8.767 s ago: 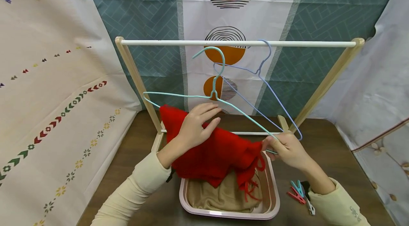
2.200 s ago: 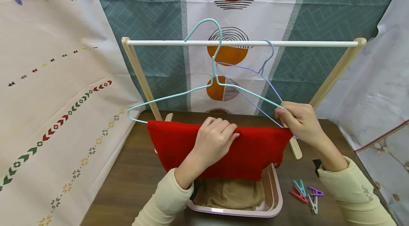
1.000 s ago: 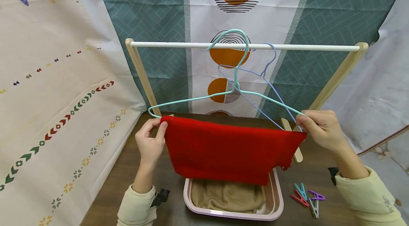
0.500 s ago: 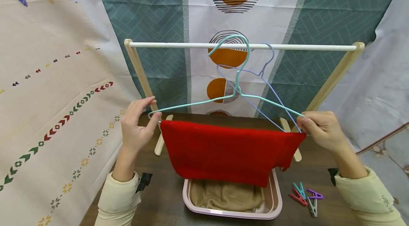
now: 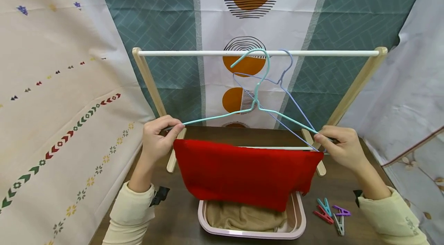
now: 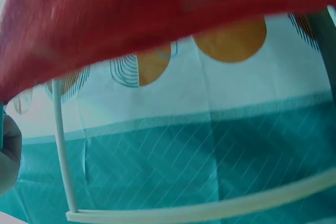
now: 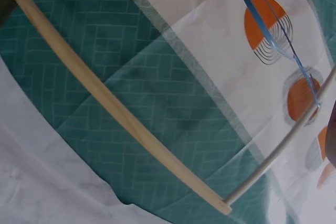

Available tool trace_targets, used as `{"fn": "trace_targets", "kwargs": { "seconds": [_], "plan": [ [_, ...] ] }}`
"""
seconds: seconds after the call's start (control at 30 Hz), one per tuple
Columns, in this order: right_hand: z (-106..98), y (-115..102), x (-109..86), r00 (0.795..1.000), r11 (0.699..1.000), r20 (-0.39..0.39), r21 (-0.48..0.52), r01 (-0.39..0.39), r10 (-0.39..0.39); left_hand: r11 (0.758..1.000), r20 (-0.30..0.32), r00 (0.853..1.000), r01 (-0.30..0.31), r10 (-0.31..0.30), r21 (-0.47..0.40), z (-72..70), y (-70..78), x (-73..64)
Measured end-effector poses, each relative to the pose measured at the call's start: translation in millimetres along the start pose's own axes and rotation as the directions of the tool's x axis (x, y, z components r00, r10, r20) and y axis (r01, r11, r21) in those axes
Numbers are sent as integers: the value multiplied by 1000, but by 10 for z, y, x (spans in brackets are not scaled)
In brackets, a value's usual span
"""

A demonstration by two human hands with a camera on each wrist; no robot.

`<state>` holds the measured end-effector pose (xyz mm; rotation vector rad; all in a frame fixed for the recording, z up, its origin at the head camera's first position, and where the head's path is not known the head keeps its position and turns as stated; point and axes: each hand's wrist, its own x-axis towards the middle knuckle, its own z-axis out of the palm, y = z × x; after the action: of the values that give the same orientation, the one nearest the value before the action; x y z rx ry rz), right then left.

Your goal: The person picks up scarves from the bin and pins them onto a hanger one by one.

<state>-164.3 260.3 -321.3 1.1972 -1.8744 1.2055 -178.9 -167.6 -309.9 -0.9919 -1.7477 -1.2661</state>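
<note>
In the head view my left hand [image 5: 155, 141] pinches the left end of a mint-green clothes hanger [image 5: 222, 116] between thumb and fingers. My right hand [image 5: 341, 146] grips its right end. A red knitted cloth [image 5: 243, 173], spread nearly flat, hangs below between the two hands; it hides the hanger's bottom bar. The cloth fills the top of the left wrist view, blurred. The hanger's hook overlaps the rack's white rail [image 5: 194, 53] in view; whether they touch I cannot tell.
A bluish-purple hanger [image 5: 296, 104] hangs on the rail of the wooden rack, behind the mint one. Below the red cloth stands a pink basket [image 5: 253, 233] holding a tan cloth [image 5: 243, 218]. Several clothespins [image 5: 325, 211] lie to its right on the dark table [image 5: 180, 214].
The bunched red cloth has been spread along the hanger. My left hand let go of the cloth's left corner, then closed on the hanger's end. Hanger and cloth have dropped a little.
</note>
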Motion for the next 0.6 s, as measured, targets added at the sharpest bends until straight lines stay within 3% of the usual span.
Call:
{"fn": "trace_targets", "kwargs": {
  "seconds": [0.17, 0.43, 0.6],
  "plan": [
    [41, -64, -40, 1000, 997, -7, -79, -11, 10, 993, -58, 994, 86, -91, -83, 73, 1, -79],
    [63, -109, -56, 997, 996, -69, -83, -30, 24, 995, 65, 995, 79, -75, -64, 54, 6, -114],
    [74, -154, -28, 997, 995, -69, -96, -40, 33, 994, 24, 995, 94, -93, -48, 75, 25, -119]
  ]
}}
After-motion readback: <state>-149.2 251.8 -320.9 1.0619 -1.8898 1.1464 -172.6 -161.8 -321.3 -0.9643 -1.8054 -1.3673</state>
